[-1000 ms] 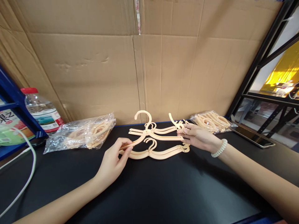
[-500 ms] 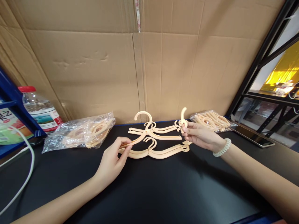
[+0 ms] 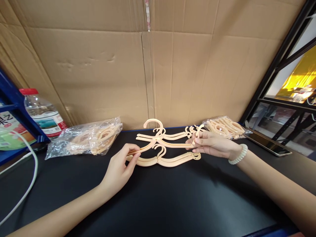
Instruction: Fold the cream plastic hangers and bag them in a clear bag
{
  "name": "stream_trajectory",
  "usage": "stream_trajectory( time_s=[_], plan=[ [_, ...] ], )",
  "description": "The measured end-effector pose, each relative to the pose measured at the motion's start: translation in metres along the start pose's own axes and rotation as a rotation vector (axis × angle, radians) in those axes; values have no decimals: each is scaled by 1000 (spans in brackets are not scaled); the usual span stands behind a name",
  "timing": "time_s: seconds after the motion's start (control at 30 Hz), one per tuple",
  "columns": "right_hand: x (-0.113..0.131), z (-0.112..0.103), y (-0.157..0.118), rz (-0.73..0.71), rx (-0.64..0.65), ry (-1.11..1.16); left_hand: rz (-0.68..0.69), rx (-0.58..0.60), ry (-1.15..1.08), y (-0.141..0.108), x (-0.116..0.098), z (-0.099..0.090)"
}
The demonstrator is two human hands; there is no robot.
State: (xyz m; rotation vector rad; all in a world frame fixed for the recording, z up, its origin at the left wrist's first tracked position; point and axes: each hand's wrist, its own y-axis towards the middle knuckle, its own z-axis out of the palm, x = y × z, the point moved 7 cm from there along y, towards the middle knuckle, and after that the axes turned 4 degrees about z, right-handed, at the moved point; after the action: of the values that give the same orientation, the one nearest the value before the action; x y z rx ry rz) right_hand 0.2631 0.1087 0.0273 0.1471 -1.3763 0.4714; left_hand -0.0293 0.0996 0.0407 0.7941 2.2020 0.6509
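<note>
Left hand [image 3: 125, 160] is closed in a pinch on the left arm of the raised hanger [image 3: 174, 145], thumb on the near side; right hand [image 3: 212, 144] is narrow, with a small hooked piece [image 3: 199, 130] between thumb and fingers. Status of the work, judged from the present layout: the raised hanger is opened out, both arms spread and hook upright; the hooked piece is at its right arm tip, but whether it is seated there cannot be told, so the joining of these two parts is best treated as incomplete. No similar piece is visible at the left arm, whose tip is covered by the left hand. The raised hanger spans the gap between the hands, its body to the right of the left hand and its right tip at the fingers of the right hand. A near hanger [image 3: 175, 162] lies on the bench [image 3: 158, 204] below this span, with flat end pieces just below the right hand. A far hanger [image 3: 174, 136] lies beyond the span, with small hooks grouped at its right end. One filled bag [image 3: 84, 141] lies beyond and left of the left hand; another bag [image 3: 223, 127] lies just beyond the right hand.
</note>
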Motion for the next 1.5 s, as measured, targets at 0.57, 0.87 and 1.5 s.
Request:
stream_trajectory(
  time_s=[0.57,0.87,1.5],
  plan=[
    [-9,8,-3,146,81,-20,39,-4,23,1,-5,-1],
    [-10,7,-1,109,24,-95,67,3,45,3,-12,-2],
    [3,5,2,-215,-156,-127,19,31,-6,1,-6,2]
  ],
)
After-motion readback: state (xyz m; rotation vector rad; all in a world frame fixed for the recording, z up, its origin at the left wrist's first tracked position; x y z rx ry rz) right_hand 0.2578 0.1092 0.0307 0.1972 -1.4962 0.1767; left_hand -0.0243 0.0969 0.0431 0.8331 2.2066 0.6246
